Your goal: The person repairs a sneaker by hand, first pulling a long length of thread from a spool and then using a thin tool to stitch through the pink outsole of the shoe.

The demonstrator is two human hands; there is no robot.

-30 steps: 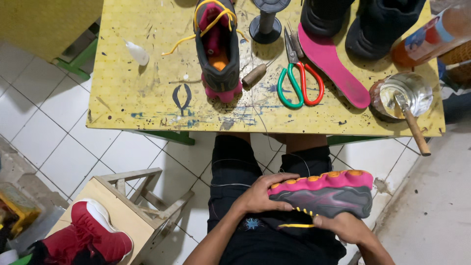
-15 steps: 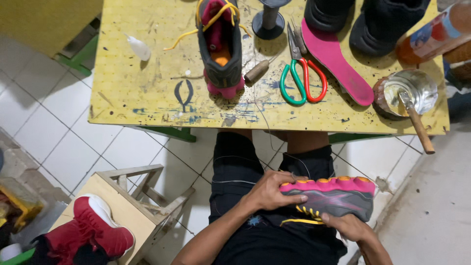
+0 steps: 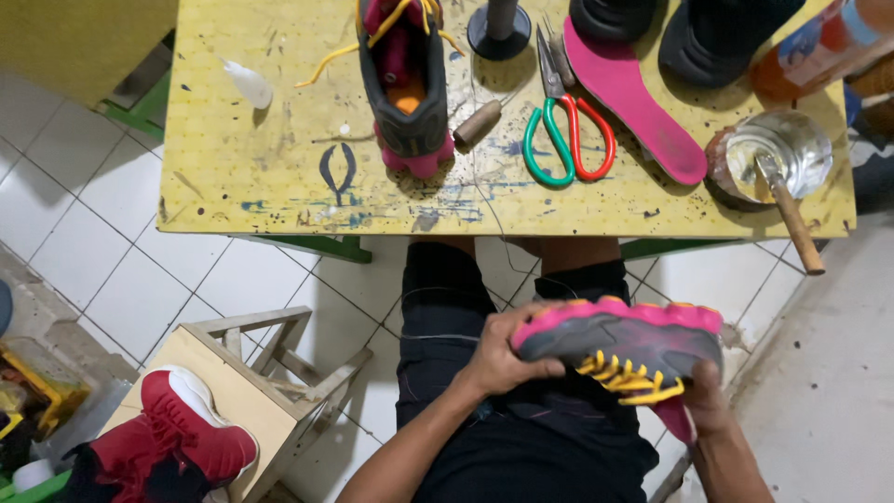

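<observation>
My left hand (image 3: 503, 359) fingers wrap the toe of a grey mesh sneaker (image 3: 619, 349) with lumpy pink sole, lower right; my right hand (image 3: 703, 401) grips its heel below the scuffed yellow worktop (image 3: 270, 168).

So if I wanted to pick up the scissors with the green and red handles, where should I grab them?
Probably by the loops. The green-and-red-handled scissors lie flat on the yellow worktable with their closed blades pointing away and both loops toward the near edge. Reach from that near side and pinch the loops, staying clear of the pink insole on the right.
</observation>
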